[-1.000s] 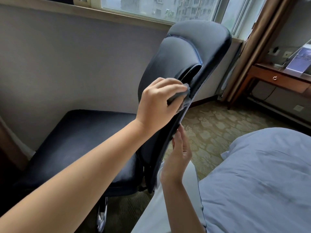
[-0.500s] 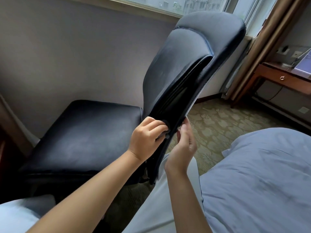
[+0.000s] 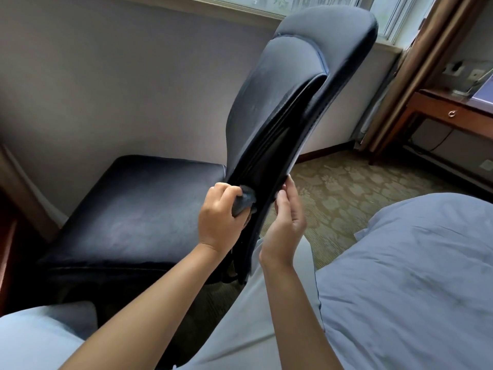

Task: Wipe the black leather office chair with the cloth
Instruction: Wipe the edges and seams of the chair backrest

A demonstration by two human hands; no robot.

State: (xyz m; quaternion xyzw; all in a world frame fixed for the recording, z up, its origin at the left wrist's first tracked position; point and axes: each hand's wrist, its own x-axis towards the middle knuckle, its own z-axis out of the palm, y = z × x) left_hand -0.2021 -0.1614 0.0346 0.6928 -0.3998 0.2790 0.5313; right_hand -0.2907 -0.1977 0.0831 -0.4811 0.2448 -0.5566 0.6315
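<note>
The black leather office chair [image 3: 288,84] stands side-on in front of me, its seat [image 3: 138,209] to the left and its backrest rising toward the window. My left hand [image 3: 220,218] grips a bunched dark grey cloth [image 3: 244,201] against the lower side edge of the backrest. My right hand [image 3: 288,217] is just right of that edge, its fingers extended upward with the fingertips touching the rear rim of the backrest.
A bed with a pale blue cover [image 3: 416,276] fills the lower right. A wooden desk with a drawer [image 3: 450,113] and a brown curtain [image 3: 416,65] stand at the right. Patterned carpet [image 3: 346,193] lies between. A grey wall [image 3: 106,76] is behind the chair.
My left hand has slid the cloth down the backrest's side edge from mid-height to near its base. My right hand stayed by the lower rear rim. The view tilted downward.
</note>
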